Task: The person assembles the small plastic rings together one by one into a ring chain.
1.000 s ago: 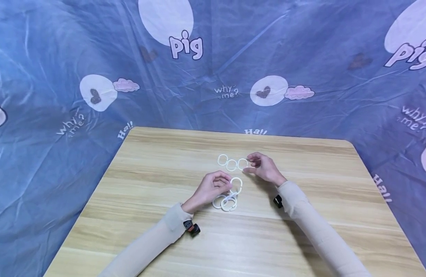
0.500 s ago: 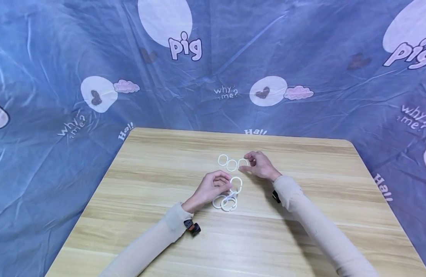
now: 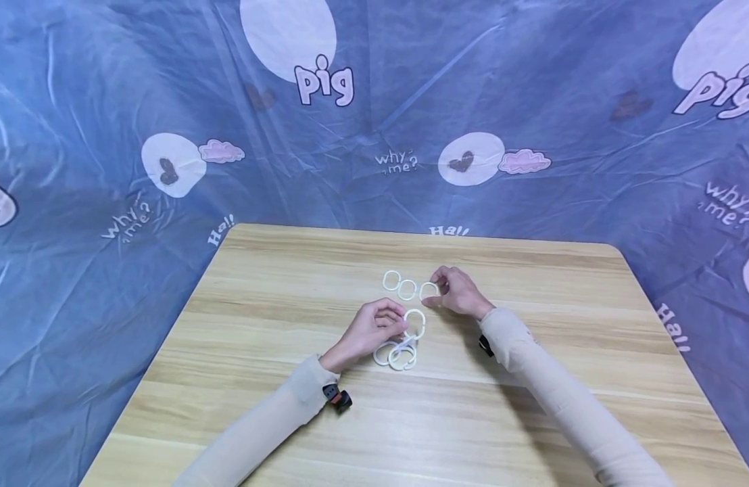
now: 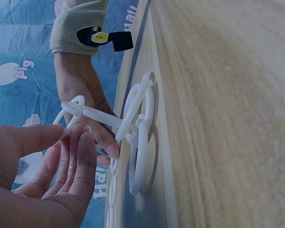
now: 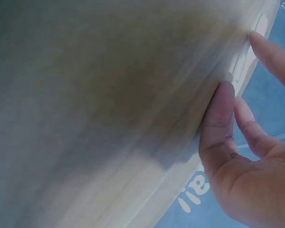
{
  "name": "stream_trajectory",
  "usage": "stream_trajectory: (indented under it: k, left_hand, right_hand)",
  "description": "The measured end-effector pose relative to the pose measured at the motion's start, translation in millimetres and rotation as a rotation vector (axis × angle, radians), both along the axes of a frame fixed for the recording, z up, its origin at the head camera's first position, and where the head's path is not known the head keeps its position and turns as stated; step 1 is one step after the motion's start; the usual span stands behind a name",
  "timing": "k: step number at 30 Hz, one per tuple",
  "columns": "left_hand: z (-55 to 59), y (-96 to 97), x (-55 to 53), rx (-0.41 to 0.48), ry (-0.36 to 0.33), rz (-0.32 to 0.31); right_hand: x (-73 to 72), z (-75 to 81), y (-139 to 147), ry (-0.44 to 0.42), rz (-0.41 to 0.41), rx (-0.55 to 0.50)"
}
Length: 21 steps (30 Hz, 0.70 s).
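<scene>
My left hand pinches a white plastic C-shaped ring between thumb and fingertips, holding it raised. In the left wrist view, a white link joins this ring to several interlocked rings resting on the table. My right hand has thumb and index finger at opposite sides of another white ring, gripping it at the table surface. Two more loose rings, a middle ring and a left ring, lie beside it. In the right wrist view, the gripped ring shows only edge-on between the fingertips.
The light wood-grain table spreads around both hands. Behind it hangs a blue printed cloth. A black wrist camera is strapped to the left wrist.
My right hand has closed in on the rightmost loose ring and shifted it slightly to the right and nearer, apart from the middle ring. My left hand keeps its grip almost unmoved.
</scene>
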<state>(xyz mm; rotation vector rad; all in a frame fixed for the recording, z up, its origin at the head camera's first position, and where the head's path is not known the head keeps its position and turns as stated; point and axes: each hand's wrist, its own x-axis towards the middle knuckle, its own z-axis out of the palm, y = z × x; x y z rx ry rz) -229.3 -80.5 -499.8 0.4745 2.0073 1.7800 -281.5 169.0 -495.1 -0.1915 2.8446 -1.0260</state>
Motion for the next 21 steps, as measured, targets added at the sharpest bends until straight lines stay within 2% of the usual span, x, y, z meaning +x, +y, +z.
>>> stream_trajectory:
  k: [7,17,21]
  left_hand:
    - [-1.4,1.6,3.1,0.021,-0.011,-0.014]
    - [-1.1,0.2,6.0,0.022,-0.018,-0.027]
    - [0.7,3.6,4.3,0.044,-0.017,-0.036]
  right_hand:
    - [6.7,-2.2,0.6,0.001,-0.007,-0.052]
    - [16.7,-2.4,1.4,0.036,0.067,-0.07]
    - [18.9,-0.4,6.6,0.011,0.047,-0.099]
